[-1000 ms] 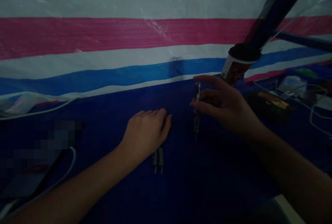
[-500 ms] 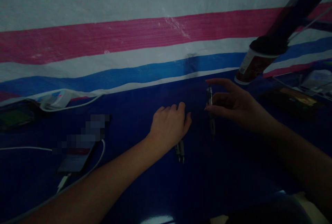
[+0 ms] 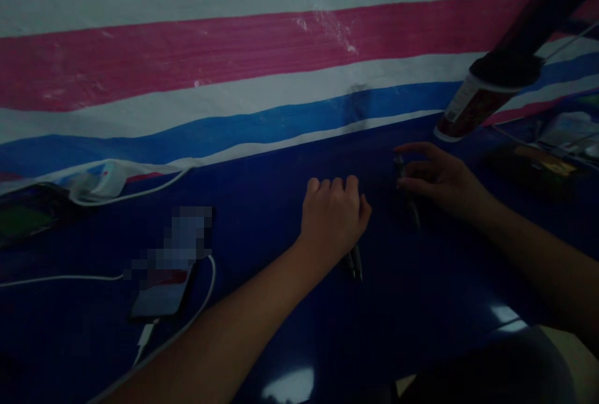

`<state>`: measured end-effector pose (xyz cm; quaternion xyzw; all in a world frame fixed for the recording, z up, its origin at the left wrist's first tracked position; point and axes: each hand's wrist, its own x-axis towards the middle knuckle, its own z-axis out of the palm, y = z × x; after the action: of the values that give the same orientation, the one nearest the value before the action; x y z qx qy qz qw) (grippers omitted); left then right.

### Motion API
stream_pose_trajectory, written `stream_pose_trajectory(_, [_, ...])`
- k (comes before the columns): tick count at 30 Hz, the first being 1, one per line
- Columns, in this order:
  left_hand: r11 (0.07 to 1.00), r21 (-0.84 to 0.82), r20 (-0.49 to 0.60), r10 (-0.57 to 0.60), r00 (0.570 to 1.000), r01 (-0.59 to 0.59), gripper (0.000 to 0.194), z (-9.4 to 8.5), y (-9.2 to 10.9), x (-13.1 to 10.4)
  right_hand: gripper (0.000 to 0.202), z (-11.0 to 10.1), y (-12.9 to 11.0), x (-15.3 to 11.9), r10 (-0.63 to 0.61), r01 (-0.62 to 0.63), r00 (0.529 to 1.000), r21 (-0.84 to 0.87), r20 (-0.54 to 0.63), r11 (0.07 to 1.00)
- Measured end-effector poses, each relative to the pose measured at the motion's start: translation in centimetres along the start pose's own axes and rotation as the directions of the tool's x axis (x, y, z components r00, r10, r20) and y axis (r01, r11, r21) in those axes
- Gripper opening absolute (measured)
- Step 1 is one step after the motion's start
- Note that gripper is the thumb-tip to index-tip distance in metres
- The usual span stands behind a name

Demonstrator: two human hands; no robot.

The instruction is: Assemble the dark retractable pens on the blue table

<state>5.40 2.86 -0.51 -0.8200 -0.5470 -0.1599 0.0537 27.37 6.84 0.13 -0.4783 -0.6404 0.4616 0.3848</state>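
Observation:
On the dark blue table [image 3: 397, 310], my left hand [image 3: 333, 216] is curled, back up, around pens [image 3: 354, 262] whose tips stick out below the palm. To its right, my right hand [image 3: 433, 174] pinches a pen [image 3: 412, 209] between thumb and fingers near its upper end. The lower end of that pen slants down toward the table. Both hands are apart from each other, and the image is dim and slightly blurred.
A phone [image 3: 163, 292] with a white cable lies at the left. Behind it are a white plug [image 3: 110, 179] and a dark device [image 3: 28, 217]. A cup [image 3: 472, 108] stands back right, near a dark case [image 3: 533, 167]. Striped sheeting [image 3: 234, 42] hangs behind.
The view has shifted, moving table objects in the picture. My left hand and its pens appear further right. The pen in my right hand now slants more.

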Motion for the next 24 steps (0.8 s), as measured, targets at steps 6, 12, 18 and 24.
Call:
stream_pose_trajectory(6, [0.990,-0.124,-0.031,0.063,0.998,-0.066,0.021,0.3,-0.6,-0.1,0.052,0.2,0.3,0.3,0.048,-0.046,0.999,-0.094,0.013,0.994])
stream_pose_trajectory(12, [0.958,-0.285,-0.014,0.014,1.000,-0.018,0.017,0.9,-0.9,0.0,0.050,0.2,0.3,0.4,0.044,-0.043,0.999,-0.080,0.008,0.996])
stream_pose_trajectory(18, [0.944,-0.330,0.016,0.015,1.000,-0.009,0.017,0.8,-1.2,0.0,0.049,0.5,-0.3,0.0,0.132,-0.130,0.991,-0.071,0.028,0.989])
stream_pose_trajectory(24, [0.932,-0.361,0.020,0.019,1.000,-0.010,0.018,0.9,-1.5,0.0,0.062,0.8,-0.5,0.1,0.124,-0.128,0.991,-0.081,-0.050,0.989])
